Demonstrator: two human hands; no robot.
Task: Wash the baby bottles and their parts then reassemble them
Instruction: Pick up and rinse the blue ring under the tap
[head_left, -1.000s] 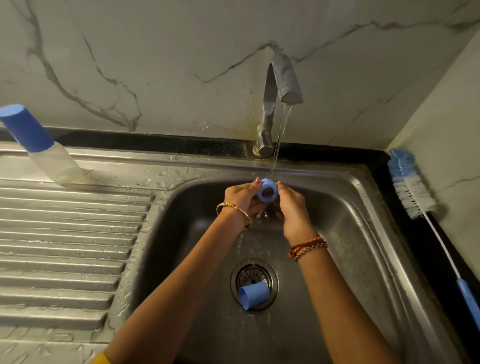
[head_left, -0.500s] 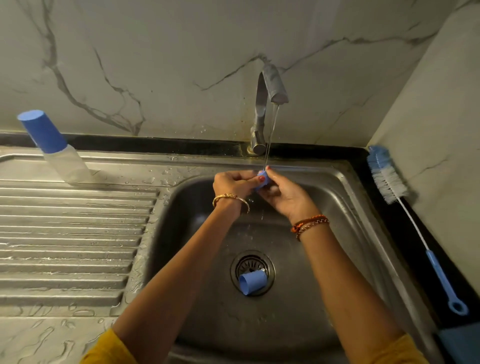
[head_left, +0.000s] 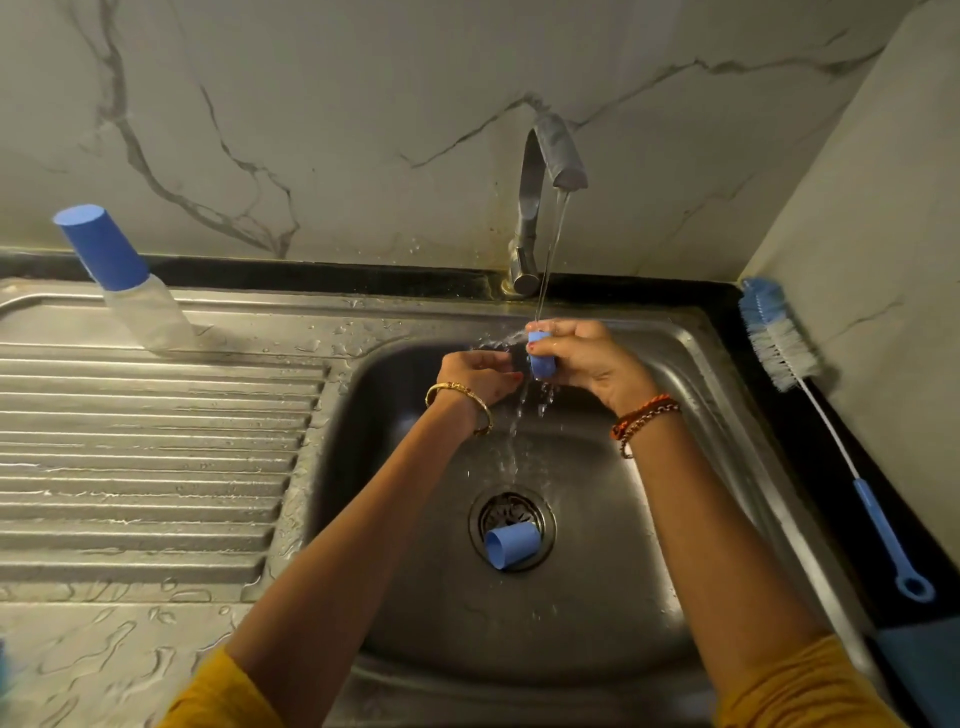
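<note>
My right hand (head_left: 587, 358) grips a small blue bottle ring (head_left: 541, 361) under the running stream from the tap (head_left: 553, 150). My left hand (head_left: 475, 376) is just left of the ring with curled fingers and its thumb tip pointing at it; contact is unclear. Water splashes off the ring into the steel sink (head_left: 691, 364). A blue cap (head_left: 511, 545) lies on its side over the drain. On the drainboard at back left stands a clear baby bottle (head_left: 156, 317) with a blue cap on.
A blue and white bottle brush (head_left: 779, 338) lies on the black counter strip right of the sink, handle toward me. The ribbed drainboard (head_left: 156, 441) is wet. A blue object (head_left: 919, 670) sits at the lower right corner. Marble walls close off the back and right.
The ring has turned from facing me to edge-on in my right hand. My left hand has slipped a little to the left of it. The camera view has shifted slightly.
</note>
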